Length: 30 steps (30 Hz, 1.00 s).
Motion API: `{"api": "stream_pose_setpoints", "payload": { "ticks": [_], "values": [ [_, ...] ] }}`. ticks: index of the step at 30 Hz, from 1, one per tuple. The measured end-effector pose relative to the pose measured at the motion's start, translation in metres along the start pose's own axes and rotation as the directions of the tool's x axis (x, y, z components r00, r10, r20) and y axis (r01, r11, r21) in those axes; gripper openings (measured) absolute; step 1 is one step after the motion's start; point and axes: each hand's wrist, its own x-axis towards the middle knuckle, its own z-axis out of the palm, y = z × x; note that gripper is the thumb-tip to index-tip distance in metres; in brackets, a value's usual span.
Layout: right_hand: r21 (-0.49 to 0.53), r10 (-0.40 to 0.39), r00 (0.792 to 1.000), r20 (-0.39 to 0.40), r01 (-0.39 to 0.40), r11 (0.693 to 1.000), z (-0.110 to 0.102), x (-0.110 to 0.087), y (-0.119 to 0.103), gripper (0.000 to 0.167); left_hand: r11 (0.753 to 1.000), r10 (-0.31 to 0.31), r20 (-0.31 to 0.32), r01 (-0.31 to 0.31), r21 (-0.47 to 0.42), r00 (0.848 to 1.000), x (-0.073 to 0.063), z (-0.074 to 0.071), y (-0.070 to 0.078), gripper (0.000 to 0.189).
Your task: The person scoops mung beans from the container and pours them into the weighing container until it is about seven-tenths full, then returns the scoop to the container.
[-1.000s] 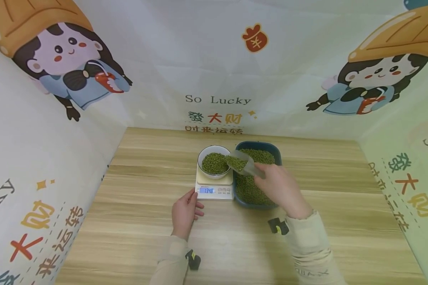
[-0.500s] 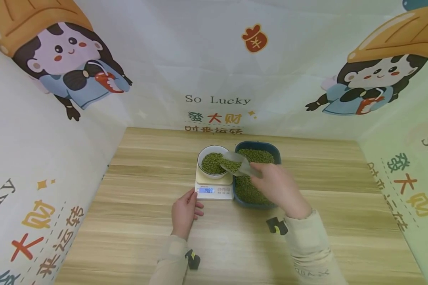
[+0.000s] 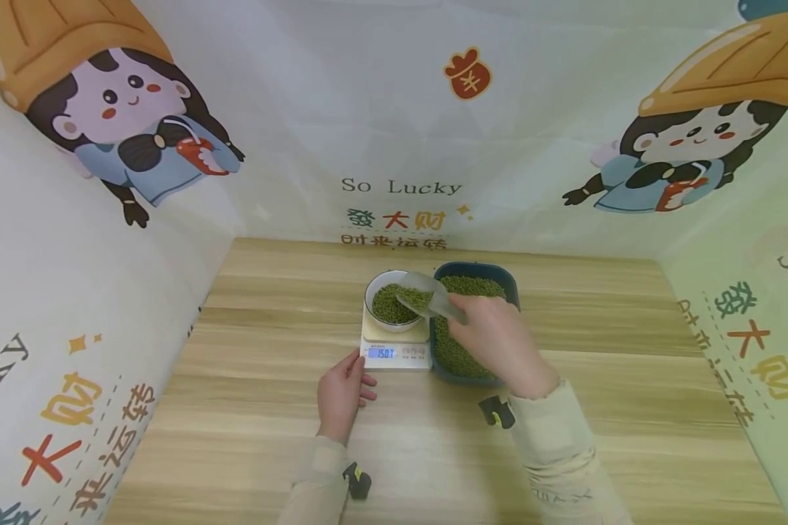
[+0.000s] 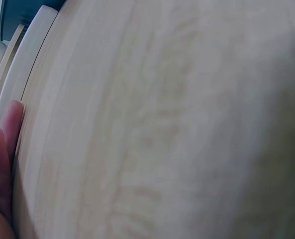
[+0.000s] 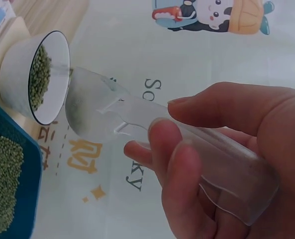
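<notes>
In the head view, my right hand (image 3: 499,339) holds a translucent scoop (image 3: 441,303) by its handle, tipped over a white dark-rimmed bowl (image 3: 394,327). Green mung beans lie in the bowl and some in the scoop. The bowl stands on a white kitchen scale (image 3: 394,362), its lit display reading about 150. With relaxed fingers, my left hand (image 3: 340,397) touches the scale's front left corner; the left wrist view shows fingertips (image 4: 12,122) against its side. In the right wrist view, thumb and fingers wrap round the scoop handle (image 5: 227,167).
A dark blue tub (image 3: 515,288) full of mung beans stands right beside the scale. The wood-grain table (image 3: 263,328) is enclosed at the back and sides by printed cloth (image 3: 315,95).
My right hand has moved left, bringing the scoop further over the bowl and tilting it. The scale's reading has climbed from about 135 to about 150. My left hand stays put.
</notes>
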Motion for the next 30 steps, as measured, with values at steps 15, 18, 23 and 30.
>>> {"api": "stream_pose_setpoints", "payload": {
  "ticks": [15, 18, 23, 30],
  "values": [
    [-0.082, -0.051, 0.998, -0.028, 0.048, 0.995, 0.002, 0.003, 0.001, 0.037, 1.0, -0.005, -0.004, 0.005, -0.005, 1.0, 0.0, 0.001, -0.001, 0.037],
    [-0.092, -0.061, 0.998, -0.028, 0.058, 0.994, 0.002, 0.003, 0.004, 0.037, 1.0, -0.003, -0.003, 0.003, -0.007, 1.0, -0.001, 0.001, -0.001, 0.038],
    [-0.087, -0.047, 0.999, -0.015, 0.046, 0.995, 0.001, 0.0, 0.009, 0.038, 1.0, 0.004, -0.009, -0.004, 0.002, 1.0, 0.0, 0.001, 0.001, 0.037],
    [-0.094, -0.015, 1.0, 0.009, 0.016, 0.995, 0.001, -0.002, 0.016, 0.038, 1.0, 0.018, -0.011, -0.017, 0.014, 1.0, -0.002, 0.001, 0.001, 0.038]
  ]
}}
